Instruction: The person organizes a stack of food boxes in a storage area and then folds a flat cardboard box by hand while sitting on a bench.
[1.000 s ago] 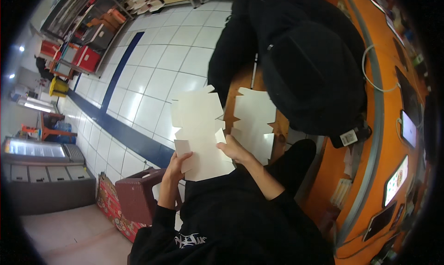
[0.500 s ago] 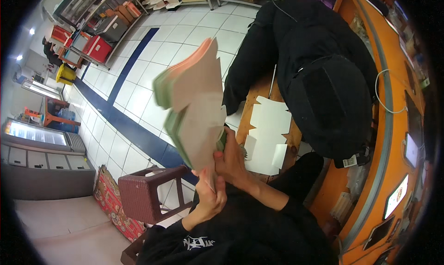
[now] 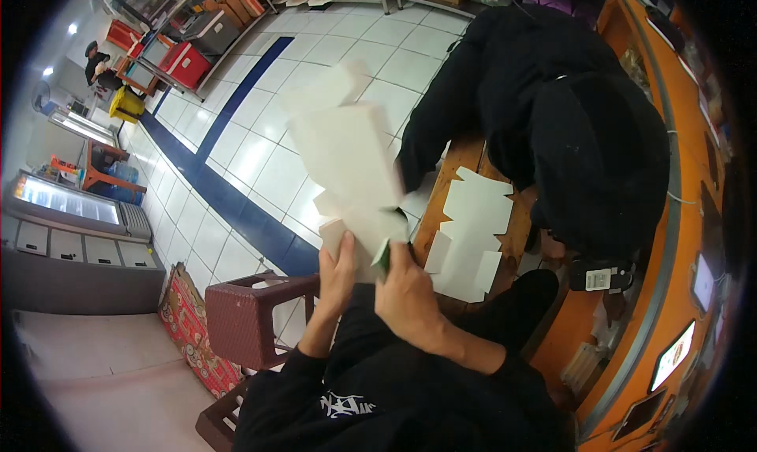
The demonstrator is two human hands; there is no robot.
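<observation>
Left hand (image 3: 337, 282) clamped on the lower left edge of a white die-cut card (image 3: 347, 152), thumb on top of a side flap. Right hand (image 3: 412, 298) pinches the lower right edge, close beside the left hand but not touching it. Green patch by the right fingers — can't tell if it's the card's underside. Card sits in front of the person's body, held up over the lap and floor, tilted; its upper end is blurred, so sheet count is unclear.

Black sleeves and a black top (image 3: 394, 409) below. Just right of the card, more white card blanks (image 3: 477, 207) lie flat on a wooden bench (image 3: 430, 223), side flaps partly raised. Maroon stool (image 3: 248, 322) left of the left forearm, red patterned box (image 3: 189, 326) past it.

Co-worker in black (image 3: 528, 81) bends over the bench's far end, black cap (image 3: 603, 152) toward the camera. Orange counter (image 3: 544, 345) runs along the right, lit screen (image 3: 673, 357) on it.

Farther off: white tile floor with a dark blue stripe (image 3: 240, 215), glass-front fridge (image 3: 67, 203) at left, yellow bin (image 3: 126, 103), red cool box (image 3: 185, 63) on a rack — another person (image 3: 98, 61) beyond.
</observation>
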